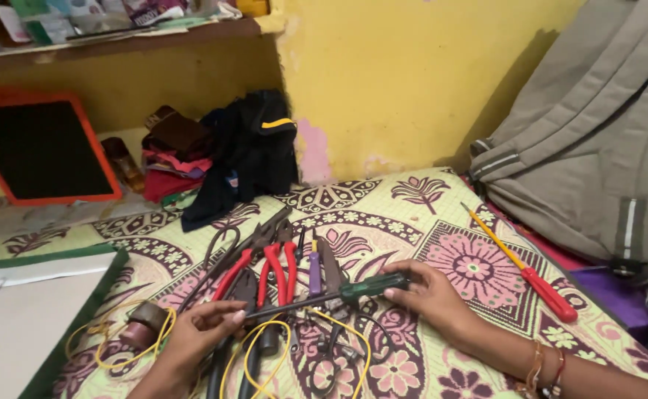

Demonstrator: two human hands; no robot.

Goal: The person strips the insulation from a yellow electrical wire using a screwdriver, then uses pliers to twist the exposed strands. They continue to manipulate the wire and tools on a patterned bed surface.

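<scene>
My right hand [433,298] grips the dark green handle of a screwdriver [372,286] that lies across a pile of tools on the patterned bedsheet [442,222]. Its metal shaft runs left to my left hand [194,332], whose fingertips pinch the tip end. Under the shaft lie red-handled pliers [279,270], a second red-handled tool [231,275], a purple-handled tool [314,272] and black scissors [327,366]. Yellow wire [265,347] loops around the pile.
A red-handled screwdriver with a yellow shaft [523,270] lies to the right, beside a grey backpack [597,140]. A brown tape roll [145,325] sits left of my hand. Folded clothes [213,159] and an orange-framed slate [39,148] stand by the yellow wall.
</scene>
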